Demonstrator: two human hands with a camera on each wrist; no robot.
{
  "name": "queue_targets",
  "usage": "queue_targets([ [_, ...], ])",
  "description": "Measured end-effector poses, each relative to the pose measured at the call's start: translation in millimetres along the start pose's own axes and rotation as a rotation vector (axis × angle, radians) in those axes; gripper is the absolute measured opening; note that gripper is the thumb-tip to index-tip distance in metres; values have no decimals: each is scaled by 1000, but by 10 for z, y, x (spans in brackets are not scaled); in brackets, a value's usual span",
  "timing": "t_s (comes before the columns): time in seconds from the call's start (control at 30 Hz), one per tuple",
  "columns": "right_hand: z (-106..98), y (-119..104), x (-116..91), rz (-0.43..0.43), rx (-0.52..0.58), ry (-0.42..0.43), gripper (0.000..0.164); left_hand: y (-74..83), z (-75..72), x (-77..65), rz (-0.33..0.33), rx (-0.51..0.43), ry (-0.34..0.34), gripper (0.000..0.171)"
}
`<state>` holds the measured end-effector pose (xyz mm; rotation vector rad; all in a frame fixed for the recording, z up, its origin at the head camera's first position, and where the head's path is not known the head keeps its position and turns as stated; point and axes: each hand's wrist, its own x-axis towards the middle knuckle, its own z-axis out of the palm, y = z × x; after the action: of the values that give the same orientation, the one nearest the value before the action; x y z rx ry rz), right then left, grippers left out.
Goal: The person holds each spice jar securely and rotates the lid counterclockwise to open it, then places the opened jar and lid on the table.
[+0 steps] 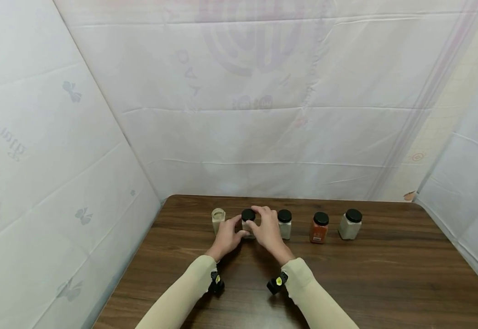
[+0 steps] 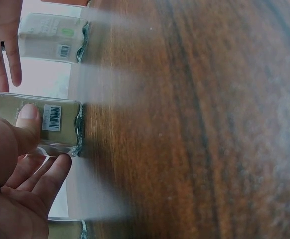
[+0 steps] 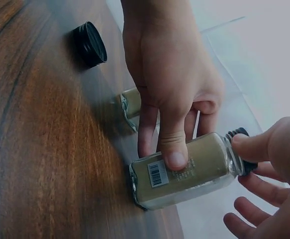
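Left hand gripping a square glass spice jar snugly, right hand pinching its ribbed black cap, uncapped jar standing at nine o'clock on the grainy wood table.

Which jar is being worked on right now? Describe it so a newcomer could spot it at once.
On the dark wooden table, a row of five small jars runs along the far edge. The jar in hand is second from the left, holding tan powder under a black cap. It alone has both hands on it: the left hand grips its body, the right hand pinches its cap.
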<state>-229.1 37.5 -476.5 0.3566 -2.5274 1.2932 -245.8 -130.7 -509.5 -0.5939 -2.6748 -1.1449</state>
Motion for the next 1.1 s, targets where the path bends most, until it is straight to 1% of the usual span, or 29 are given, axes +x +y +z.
queue_targets([
  [0.17, -16, 3, 4, 13, 13, -25, 46, -9, 4, -6, 14, 2, 2, 45],
  [0.37, -37, 7, 22, 0, -13, -72, 43, -6, 2, -7, 26, -7, 6, 47],
  [0.47, -46, 13, 21, -4, -17, -94, 45, -7, 2, -6, 18, -7, 0, 48],
  [0.57, -49, 18, 16, -12, -14, -106, 49, -7, 0, -2, 11, -3, -4, 47],
  [0.67, -41, 18, 9, -15, -5, -95, 55, -7, -2, 3, 0, -4, -3, 45],
  [0.77, -22, 9, 4, -9, -4, -66, 58, -8, -2, 6, -4, -1, -5, 45],
  [0.97, 7, -29, 1, 15, -28, -1, 51, 0, -2, 5, 3, 4, -6, 44],
  [1.1, 11, -38, 4, 16, -35, 11, 48, 1, -2, 9, -1, 0, -5, 44],
])
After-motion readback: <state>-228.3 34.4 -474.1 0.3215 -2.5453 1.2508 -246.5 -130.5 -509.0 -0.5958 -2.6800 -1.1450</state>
